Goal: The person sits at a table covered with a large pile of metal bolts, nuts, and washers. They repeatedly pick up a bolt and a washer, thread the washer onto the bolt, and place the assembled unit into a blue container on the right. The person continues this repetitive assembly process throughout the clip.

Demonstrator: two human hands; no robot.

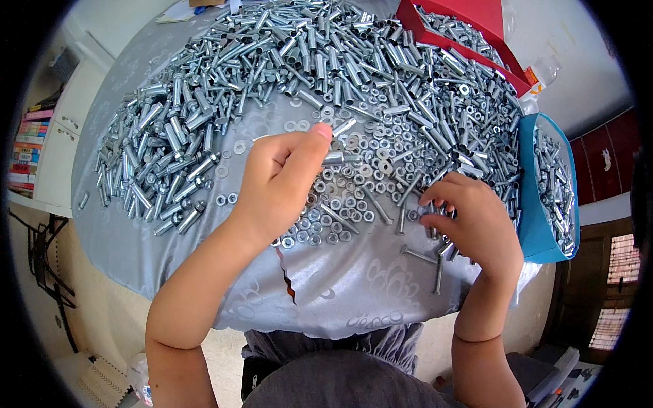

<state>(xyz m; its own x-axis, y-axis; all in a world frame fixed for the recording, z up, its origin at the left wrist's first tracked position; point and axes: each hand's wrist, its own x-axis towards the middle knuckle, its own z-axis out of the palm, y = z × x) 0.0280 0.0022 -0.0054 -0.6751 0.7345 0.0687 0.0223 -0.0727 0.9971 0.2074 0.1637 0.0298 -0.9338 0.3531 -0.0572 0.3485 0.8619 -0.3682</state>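
Pinching a bolt [338, 158] near the table [340, 299] centre, the left hand [279, 183] grips it closed. The right hand [469, 217] curls over loose bolts [435, 262] near the front edge, its grip not discernible.

right hand [469, 228] — fingertips hide its bolts | red tray [476, 27] — cut off at top

Two hands work over one tabletop [170, 258] draped in one grey patterned cloth. The metal sleeves [272, 61] heaped at the tabletop's far side are too many to count, and so are the nuts and washers [347, 183] at its middle. One blue bin [534, 231] hangs at the tabletop's right edge, and one red box [476, 17] stands at its far right corner.
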